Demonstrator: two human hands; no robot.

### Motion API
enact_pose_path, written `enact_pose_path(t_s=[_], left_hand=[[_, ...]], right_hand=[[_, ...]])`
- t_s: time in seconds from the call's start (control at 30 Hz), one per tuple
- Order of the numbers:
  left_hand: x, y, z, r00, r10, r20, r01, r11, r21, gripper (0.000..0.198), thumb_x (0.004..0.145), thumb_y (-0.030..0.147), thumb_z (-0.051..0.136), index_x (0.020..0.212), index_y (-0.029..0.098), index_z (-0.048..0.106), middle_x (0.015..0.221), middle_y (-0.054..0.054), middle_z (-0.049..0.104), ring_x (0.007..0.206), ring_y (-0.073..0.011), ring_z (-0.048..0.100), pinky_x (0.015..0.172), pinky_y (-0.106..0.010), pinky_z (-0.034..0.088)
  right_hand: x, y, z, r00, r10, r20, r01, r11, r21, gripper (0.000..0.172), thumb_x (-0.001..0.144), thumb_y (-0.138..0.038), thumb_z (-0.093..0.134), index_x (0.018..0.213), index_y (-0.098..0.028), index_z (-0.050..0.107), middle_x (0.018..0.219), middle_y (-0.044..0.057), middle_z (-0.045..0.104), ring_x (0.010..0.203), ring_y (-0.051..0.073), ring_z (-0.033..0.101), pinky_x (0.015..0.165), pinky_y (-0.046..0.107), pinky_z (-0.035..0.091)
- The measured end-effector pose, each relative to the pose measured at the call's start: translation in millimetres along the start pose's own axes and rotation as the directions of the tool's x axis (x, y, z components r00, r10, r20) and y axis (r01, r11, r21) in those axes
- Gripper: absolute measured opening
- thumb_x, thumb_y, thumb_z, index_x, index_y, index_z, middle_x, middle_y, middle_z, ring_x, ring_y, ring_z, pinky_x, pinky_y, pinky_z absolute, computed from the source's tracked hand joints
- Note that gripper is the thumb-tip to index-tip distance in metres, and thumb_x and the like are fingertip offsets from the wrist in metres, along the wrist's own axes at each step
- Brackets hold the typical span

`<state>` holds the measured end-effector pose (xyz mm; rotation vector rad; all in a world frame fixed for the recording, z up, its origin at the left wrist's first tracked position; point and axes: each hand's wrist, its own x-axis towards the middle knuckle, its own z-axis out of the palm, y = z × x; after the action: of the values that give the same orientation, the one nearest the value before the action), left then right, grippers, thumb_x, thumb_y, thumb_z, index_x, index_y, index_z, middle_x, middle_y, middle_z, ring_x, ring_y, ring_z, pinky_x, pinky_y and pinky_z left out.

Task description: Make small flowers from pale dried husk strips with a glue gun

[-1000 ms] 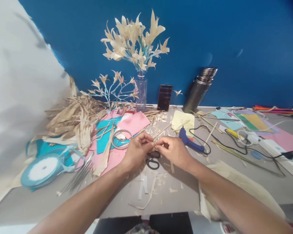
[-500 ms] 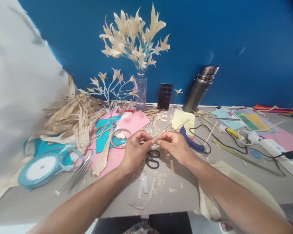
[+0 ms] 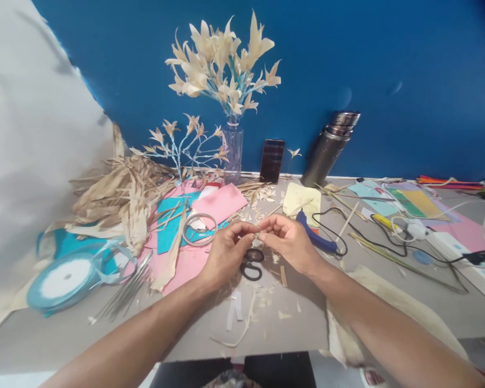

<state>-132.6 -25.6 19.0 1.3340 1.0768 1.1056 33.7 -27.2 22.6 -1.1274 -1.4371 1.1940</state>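
The left hand (image 3: 223, 256) and the right hand (image 3: 288, 244) meet above the middle of the surface (image 3: 291, 337), each with fingertips pinched on one small piece (image 3: 258, 234) between them, too tiny to make out.

Just below the hands lie black-handled scissors (image 3: 252, 262); nearer the person are pale scraps scattered over the grey top. Just beside the right hand rests a blue glue gun (image 3: 318, 241), its cord running right toward a white power strip (image 3: 475, 272). A cream cloth (image 3: 339, 338) lies under the right forearm, by the front edge.

Well left of the left hand are a blue ribbon spool (image 3: 59, 285), a bundle of thin wires (image 3: 125, 288) and, farther back, a heap of dry husks (image 3: 109, 196).

Beyond both hands, a clear vase (image 3: 233, 153) of pale flowers (image 3: 222, 59), a phone (image 3: 272, 161) and a tilted flask (image 3: 328, 153) stand before a blue wall (image 3: 315, 64); a white wall (image 3: 28, 134) closes the left side.
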Motion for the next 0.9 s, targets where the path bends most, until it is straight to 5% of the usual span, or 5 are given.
enact_pose_path(t_s=[0.47,0.63,0.9], left_hand=[[-1,9,-2.8,1.000,-0.013,0.009,0.013,1.000,-0.024,0.010,0.074,0.024,0.071,0.072,0.014,0.070,0.067,-0.001,0.067,0.057,-0.0108,0.059,0.054,-0.021,0.047],[6,4,-8.2,0.992,-0.106,0.064,0.116,0.979,-0.167,0.014,0.069,0.023,0.076,0.070,0.013,0.067,0.055,0.002,0.058,0.050,-0.0074,0.049,0.052,-0.019,0.041],[5,6,-7.4,0.985,-0.153,0.078,0.168,0.950,-0.264,0.017,0.075,0.025,0.074,0.074,0.014,0.062,0.065,-0.002,0.066,0.056,-0.0096,0.058,0.053,-0.019,0.044]], right_hand=[[0,-5,-2,0.999,-0.006,0.037,0.011,0.988,-0.152,0.019,0.080,-0.026,0.068,0.096,-0.017,0.067,0.079,0.002,0.070,0.069,0.014,0.064,0.062,0.025,0.049],[0,-10,-3,0.998,-0.020,0.056,0.033,0.973,-0.230,0.017,0.082,-0.022,0.063,0.097,-0.017,0.066,0.076,0.000,0.067,0.065,0.013,0.061,0.061,0.024,0.049],[3,-10,-6,0.998,-0.016,0.061,0.033,0.955,-0.296,0.016,0.081,-0.018,0.061,0.096,-0.017,0.067,0.074,0.000,0.067,0.065,0.013,0.060,0.061,0.024,0.046]])
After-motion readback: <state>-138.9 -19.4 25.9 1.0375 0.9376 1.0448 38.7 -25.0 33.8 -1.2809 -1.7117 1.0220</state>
